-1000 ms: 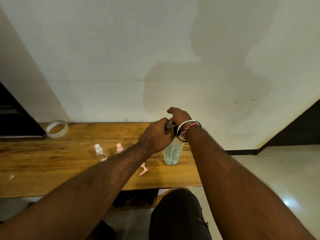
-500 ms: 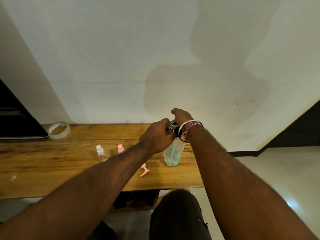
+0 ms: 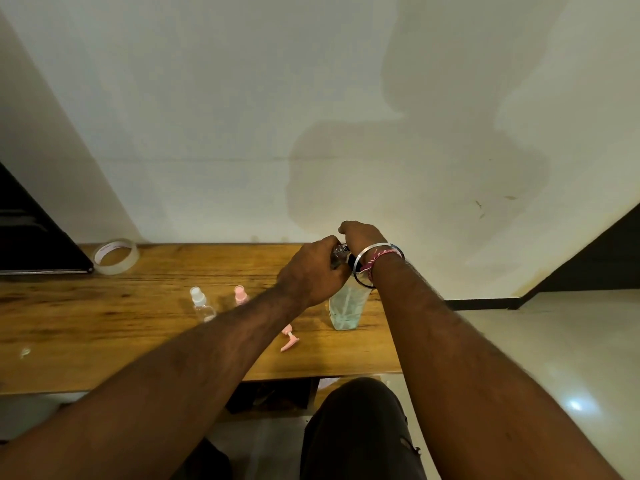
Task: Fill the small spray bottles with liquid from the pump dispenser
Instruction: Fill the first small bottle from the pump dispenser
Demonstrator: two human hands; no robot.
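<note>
I see both hands meeting at the top of the pump dispenser (image 3: 348,306), which stands upright near the right end of the wooden counter (image 3: 86,323). Left hand (image 3: 313,275) has its grip curled shut around a small clear bottle (image 3: 339,253) held at the pump head. Right hand (image 3: 362,237) rests on top of the pump; how tightly it grips I cannot tell. Two small spray bottles, clear-capped (image 3: 202,304) and pink-capped (image 3: 240,295), stand left of the dispenser. A pink sprayer top (image 3: 289,338) lies near the front edge. Tape roll (image 3: 116,256) sits far left.
</note>
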